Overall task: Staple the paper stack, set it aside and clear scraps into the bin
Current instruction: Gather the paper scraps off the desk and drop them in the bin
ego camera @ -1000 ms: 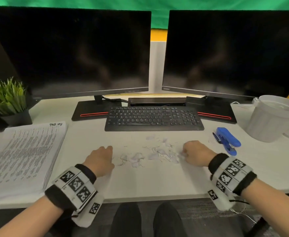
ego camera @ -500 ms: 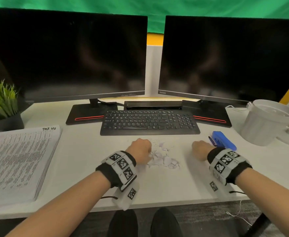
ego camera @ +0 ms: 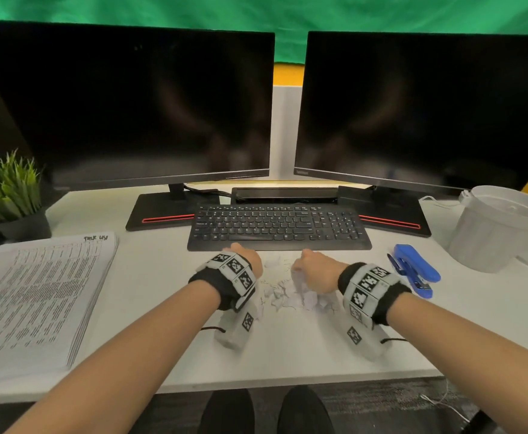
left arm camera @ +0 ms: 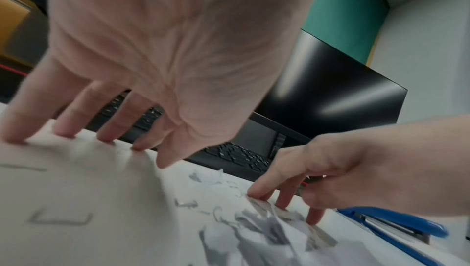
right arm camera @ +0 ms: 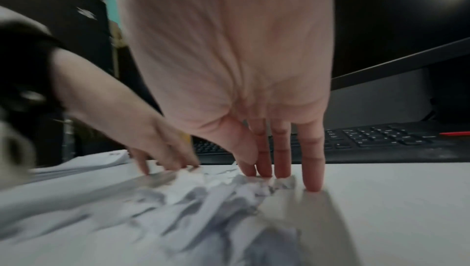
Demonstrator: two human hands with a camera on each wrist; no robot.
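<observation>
Torn white paper scraps (ego camera: 287,297) lie heaped on the desk in front of the keyboard, with a few loose staples (left arm camera: 61,218) beside them. My left hand (ego camera: 247,261) stands at the heap's left side, fingers straight and spread, tips on the desk (left arm camera: 84,135). My right hand (ego camera: 314,270) is at the heap's right side, its straight fingers (right arm camera: 281,167) pressing down against the scraps (right arm camera: 203,196). Neither hand holds anything. The printed paper stack (ego camera: 37,296) lies at the left. The blue stapler (ego camera: 412,270) lies right of my right wrist. The white bin (ego camera: 500,227) stands at the far right.
A black keyboard (ego camera: 278,228) lies just behind the hands, below two dark monitors (ego camera: 125,104) on red-striped bases. A potted green plant (ego camera: 6,189) stands at the back left. White cables (ego camera: 437,202) trail by the bin. The desk's front edge (ego camera: 287,382) is near my forearms.
Both hands have moved inward from either side of the scattered scraps, the left first, then the right. The scraps are now bunched into a tighter heap between them.
</observation>
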